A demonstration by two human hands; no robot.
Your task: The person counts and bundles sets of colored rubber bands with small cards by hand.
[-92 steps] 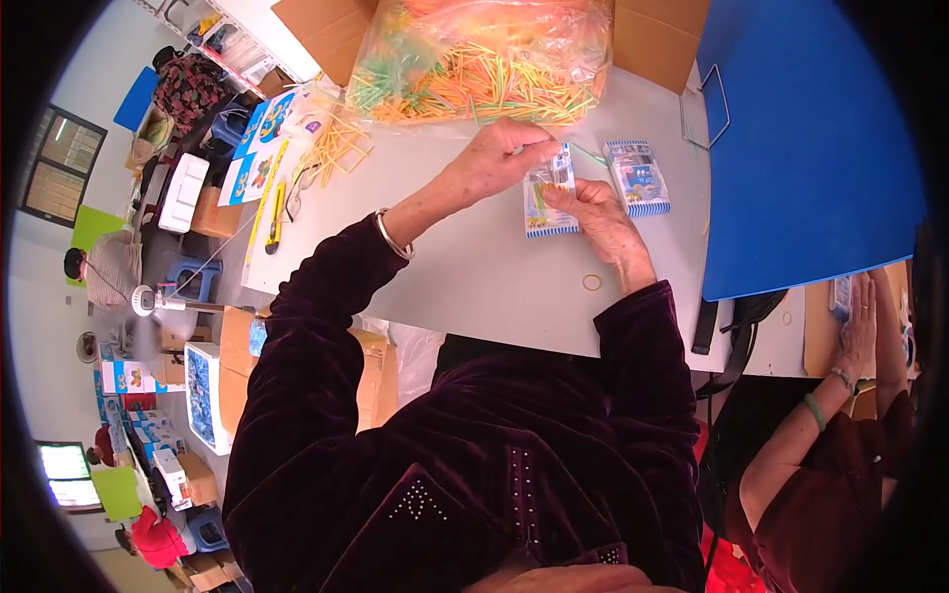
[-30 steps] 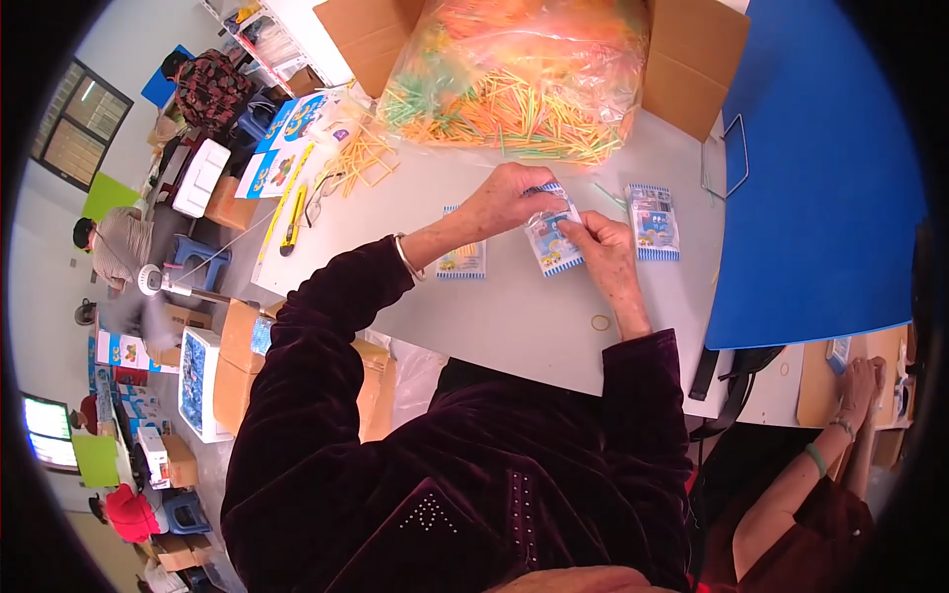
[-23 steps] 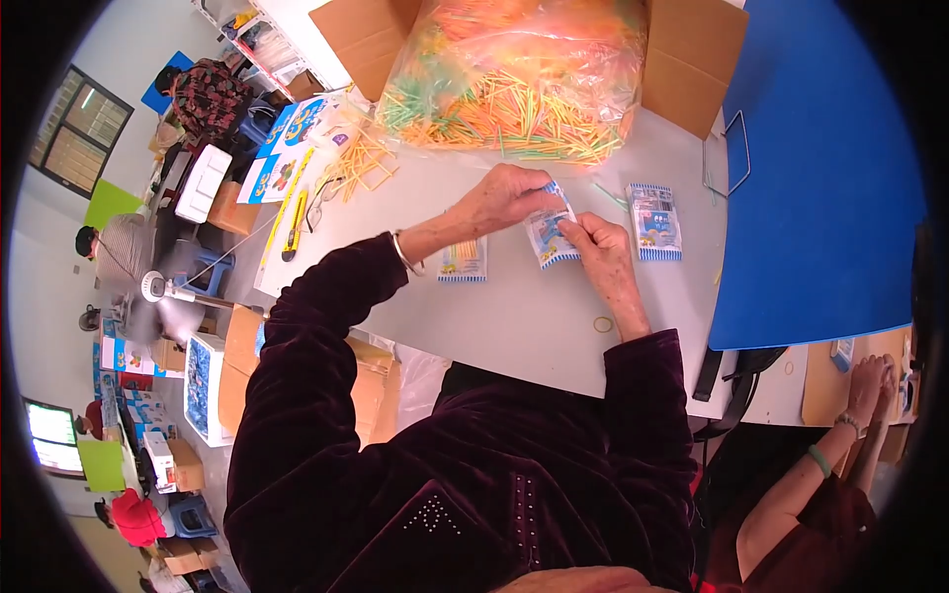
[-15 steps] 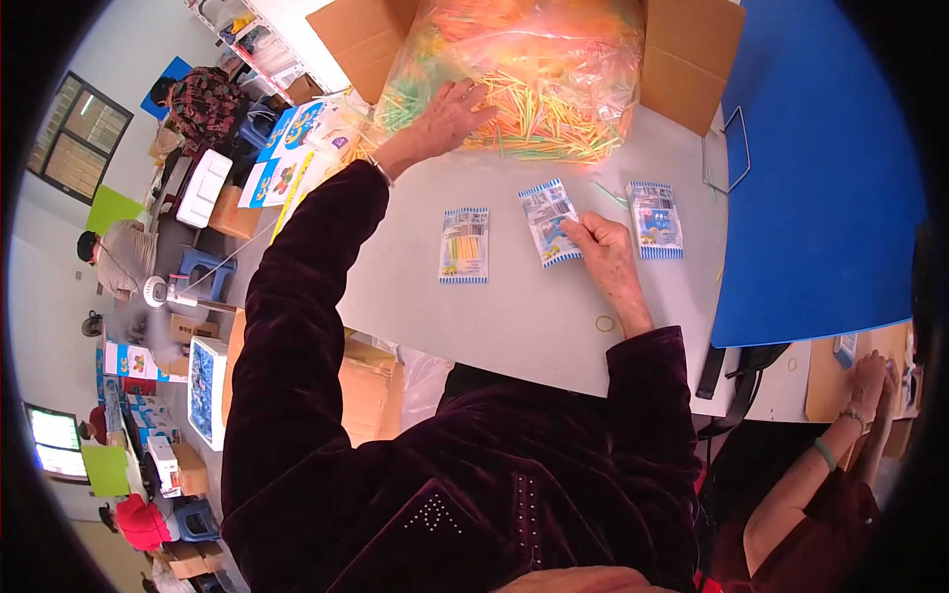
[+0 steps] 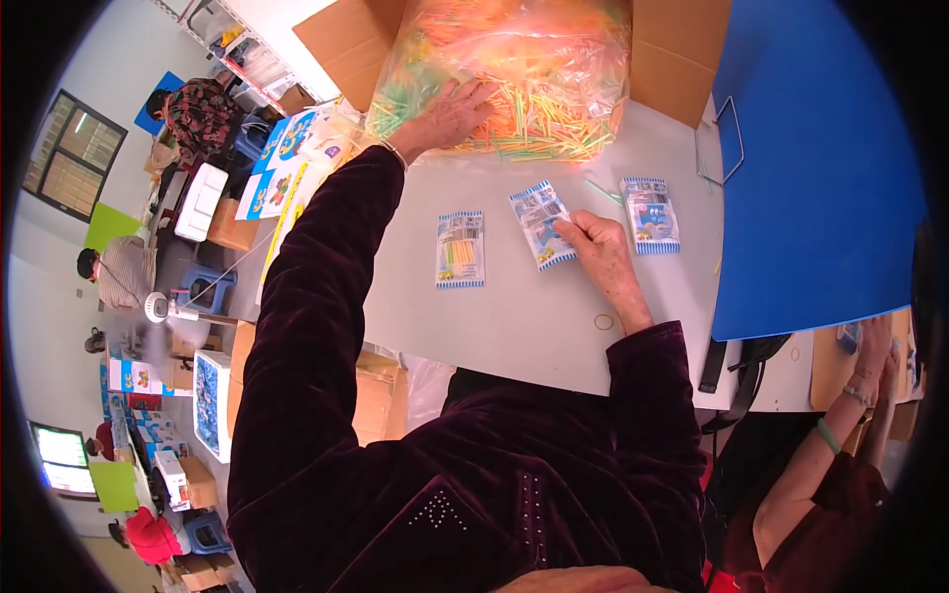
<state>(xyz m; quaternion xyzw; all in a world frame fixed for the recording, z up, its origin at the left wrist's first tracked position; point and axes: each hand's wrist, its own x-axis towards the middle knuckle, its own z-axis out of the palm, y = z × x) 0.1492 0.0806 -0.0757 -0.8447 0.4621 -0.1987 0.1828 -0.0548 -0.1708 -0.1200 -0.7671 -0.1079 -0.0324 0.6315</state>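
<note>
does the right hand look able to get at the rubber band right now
Probably, though not while keeping its grip: the right hand is pinching a packet. The rubber band lies uncovered close beside its wrist, with nothing visible in the way.

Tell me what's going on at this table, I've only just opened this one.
The person's left hand is spread over the thin coloured sticks at the plastic bag; whether it grips any can't be told. The right hand pinches the middle packet by its right edge. The left packet, with sticks showing inside, and the right packet lie on the table on either side, with neither hand on them.
</note>
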